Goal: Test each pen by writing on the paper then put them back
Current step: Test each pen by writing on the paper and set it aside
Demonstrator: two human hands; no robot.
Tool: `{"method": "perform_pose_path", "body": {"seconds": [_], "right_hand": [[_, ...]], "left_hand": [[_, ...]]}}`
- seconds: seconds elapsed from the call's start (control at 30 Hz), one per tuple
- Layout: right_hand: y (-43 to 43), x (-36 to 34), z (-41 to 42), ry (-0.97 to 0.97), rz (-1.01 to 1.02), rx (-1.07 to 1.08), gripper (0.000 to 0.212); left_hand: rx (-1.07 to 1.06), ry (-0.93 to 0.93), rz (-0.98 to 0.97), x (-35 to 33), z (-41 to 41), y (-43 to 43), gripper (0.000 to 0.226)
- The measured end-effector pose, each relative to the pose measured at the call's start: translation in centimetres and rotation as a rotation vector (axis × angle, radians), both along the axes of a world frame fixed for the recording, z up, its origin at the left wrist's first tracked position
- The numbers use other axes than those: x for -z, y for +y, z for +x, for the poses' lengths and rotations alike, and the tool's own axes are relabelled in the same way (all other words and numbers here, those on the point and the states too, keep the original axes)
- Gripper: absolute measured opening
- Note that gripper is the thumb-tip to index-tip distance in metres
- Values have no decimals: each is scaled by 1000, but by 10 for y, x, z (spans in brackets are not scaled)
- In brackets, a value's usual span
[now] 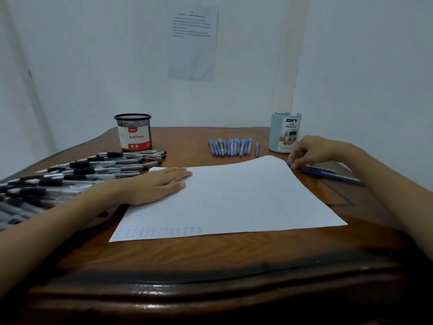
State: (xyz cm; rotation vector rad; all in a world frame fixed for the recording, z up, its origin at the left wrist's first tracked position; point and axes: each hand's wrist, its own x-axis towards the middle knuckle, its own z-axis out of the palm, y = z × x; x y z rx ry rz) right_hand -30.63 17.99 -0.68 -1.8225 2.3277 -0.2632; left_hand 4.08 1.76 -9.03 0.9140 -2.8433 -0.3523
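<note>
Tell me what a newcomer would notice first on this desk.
The large white sheet of paper fills the middle of the brown wooden table, the left hand flat on its left edge. Left of it sprawls a heap of clear plastic pens with black grips. At the paper's far right corner the right hand pinches a dark blue plastic pen.

Your view is soft and a bit dim, cool bluish light, shiny white glare on the desk [150, 289] edge near you, lines bend at the sides, wall sheet [193, 41] print too blurry to read, left black pens [70, 174] smeared.
</note>
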Motion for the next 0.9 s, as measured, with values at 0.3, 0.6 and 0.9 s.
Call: {"method": "perform_pose_path", "body": {"seconds": [0.3, 0.6, 0.9], "right_hand": [[10, -24, 38, -345, -973, -165, 66], [21, -11, 128, -1180, -665, -261, 37], [29, 3, 162, -1397, -385, -157, 13]], "left_hand": [[-10, 12, 25, -8, 0, 12, 56], [-10, -51, 51, -34, 3, 57, 50], [-20, -109, 45, -43, 3, 66, 49]]}}
